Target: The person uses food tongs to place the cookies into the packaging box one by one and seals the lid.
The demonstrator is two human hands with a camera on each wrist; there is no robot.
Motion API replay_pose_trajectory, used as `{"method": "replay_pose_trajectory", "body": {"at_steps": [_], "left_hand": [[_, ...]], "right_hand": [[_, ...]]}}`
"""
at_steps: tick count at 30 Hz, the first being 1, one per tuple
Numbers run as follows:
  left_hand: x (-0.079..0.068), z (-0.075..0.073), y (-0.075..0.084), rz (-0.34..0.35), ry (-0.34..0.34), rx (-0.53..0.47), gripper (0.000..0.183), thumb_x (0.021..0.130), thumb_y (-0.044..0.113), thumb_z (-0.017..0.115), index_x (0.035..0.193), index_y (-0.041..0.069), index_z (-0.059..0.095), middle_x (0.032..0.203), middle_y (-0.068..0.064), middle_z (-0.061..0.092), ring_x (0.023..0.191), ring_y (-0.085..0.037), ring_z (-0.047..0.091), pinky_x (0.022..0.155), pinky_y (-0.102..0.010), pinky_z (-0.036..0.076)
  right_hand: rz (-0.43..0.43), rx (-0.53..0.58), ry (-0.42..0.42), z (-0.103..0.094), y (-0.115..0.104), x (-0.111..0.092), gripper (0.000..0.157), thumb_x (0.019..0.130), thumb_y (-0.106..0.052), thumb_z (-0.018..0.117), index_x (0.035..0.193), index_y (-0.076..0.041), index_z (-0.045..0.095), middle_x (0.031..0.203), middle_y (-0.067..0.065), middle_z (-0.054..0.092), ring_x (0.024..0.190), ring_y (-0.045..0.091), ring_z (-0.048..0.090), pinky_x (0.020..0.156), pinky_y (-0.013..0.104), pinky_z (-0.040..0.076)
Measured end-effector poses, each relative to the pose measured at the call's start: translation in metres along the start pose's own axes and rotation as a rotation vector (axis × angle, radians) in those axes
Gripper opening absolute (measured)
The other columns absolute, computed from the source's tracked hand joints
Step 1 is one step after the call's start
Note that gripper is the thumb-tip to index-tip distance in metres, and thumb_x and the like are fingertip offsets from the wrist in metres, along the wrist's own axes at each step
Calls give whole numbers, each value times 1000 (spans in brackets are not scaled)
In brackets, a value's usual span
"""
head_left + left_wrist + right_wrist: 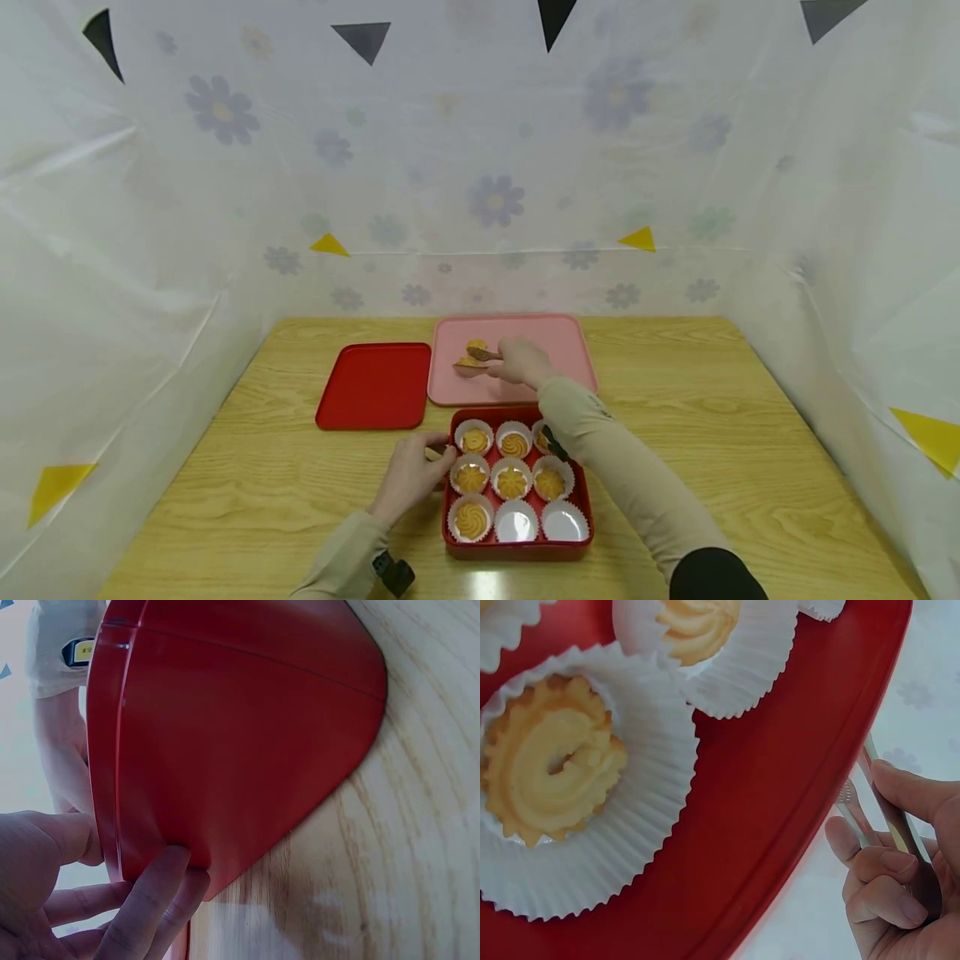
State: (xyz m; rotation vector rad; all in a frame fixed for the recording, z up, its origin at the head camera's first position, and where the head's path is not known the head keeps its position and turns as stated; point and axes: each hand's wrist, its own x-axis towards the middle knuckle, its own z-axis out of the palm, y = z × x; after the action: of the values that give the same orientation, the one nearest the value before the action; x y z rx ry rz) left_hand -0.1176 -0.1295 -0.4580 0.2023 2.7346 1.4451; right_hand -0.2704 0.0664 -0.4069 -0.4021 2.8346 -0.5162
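My right hand (pixel 521 362) holds a pair of metal tongs (pixel 900 825) over the pink tray (pixel 558 346), the two arms of the tongs spread apart. One butter cookie (pixel 471 362) lies between the tong tips, and another cookie (pixel 476 343) sits just behind it. Close to me stands a red box (pixel 517 551) with rows of white paper cups. Piped cookies fill most cups; the middle cup (pixel 517 522) and right cup (pixel 566 522) of the near row hold none. My left hand (pixel 416 471) grips the box's left side, thumb at the rim and fingers against the outer wall.
An empty red tray (pixel 375 387) lies left of the pink tray. The wooden table (pixel 697 433) reaches out on both sides. A pale flowered sheet (pixel 420 167) hangs behind and beside it. My right forearm passes over the box's far right corner.
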Motion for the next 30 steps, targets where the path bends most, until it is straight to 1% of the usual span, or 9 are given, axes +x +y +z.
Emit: {"method": "replay_pose_trajectory", "body": {"at_steps": [8,13,21,30], "left_hand": [[0,0,-1,-3,-2,-11,29,93,9,64,116,-7,70,95,-16,72,64,-12,67,52,-20,54],[0,0,-1,14,12,24,27,92,10,65,114,-6,71,94,-15,73,65,-11,67,54,-20,53],[0,1,-1,8,-2,-9,29,92,9,64,115,-8,70,94,-16,72,63,-12,67,51,-20,53],[-1,1,0,5,2,11,28,92,10,65,114,-6,71,93,-15,72,64,-10,66,53,-21,53]], "right_hand": [[-9,-10,0,2,0,1,26,95,-32,69,91,-8,61,79,5,58,66,16,47,59,30,39],[-16,-21,0,2,0,1,26,95,-31,69,94,-7,61,83,7,61,68,16,48,60,30,39],[-19,-1,-11,4,3,4,26,95,-30,69,89,-6,60,74,3,51,64,16,43,58,29,36],[-11,22,6,3,5,0,25,96,-29,68,88,-7,58,74,3,51,63,15,42,57,29,36]]}}
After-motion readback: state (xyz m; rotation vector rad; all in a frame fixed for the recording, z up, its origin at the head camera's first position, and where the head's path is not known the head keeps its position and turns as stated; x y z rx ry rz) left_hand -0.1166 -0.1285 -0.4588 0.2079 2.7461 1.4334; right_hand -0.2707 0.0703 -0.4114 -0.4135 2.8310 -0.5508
